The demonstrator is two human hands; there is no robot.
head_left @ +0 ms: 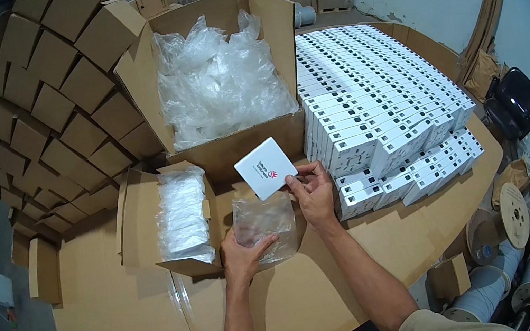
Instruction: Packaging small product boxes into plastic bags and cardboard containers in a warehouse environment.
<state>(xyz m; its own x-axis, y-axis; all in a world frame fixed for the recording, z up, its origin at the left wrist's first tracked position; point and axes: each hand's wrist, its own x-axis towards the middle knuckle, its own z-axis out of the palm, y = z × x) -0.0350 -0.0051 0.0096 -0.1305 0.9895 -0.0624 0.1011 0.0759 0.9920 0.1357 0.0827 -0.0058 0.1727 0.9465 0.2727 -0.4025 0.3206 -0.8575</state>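
My right hand (pixel 314 192) pinches the lower right corner of a flat white square box (pixel 264 168) with dark and red print on its face. Just below it, my left hand (pixel 243 253) grips a clear plastic bag (pixel 265 225), thumb across its front. The box and bag are close together, and the box's lower edge hangs near the bag's upper edge. Left of my left hand stands an open cardboard carton (pixel 191 267), packed with a row of items in clear plastic wrapping (pixel 182 214).
Behind is a large carton (pixel 235 153) heaped with clear plastic bags (pixel 216 82). Many white boxes (pixel 381 104) are stacked at the right. Brown cartons (pixel 57 95) pile up at the left. Cable spools (pixel 515 215) and a black chair (pixel 511 102) stand beyond the cardboard-covered table (pixel 124 329).
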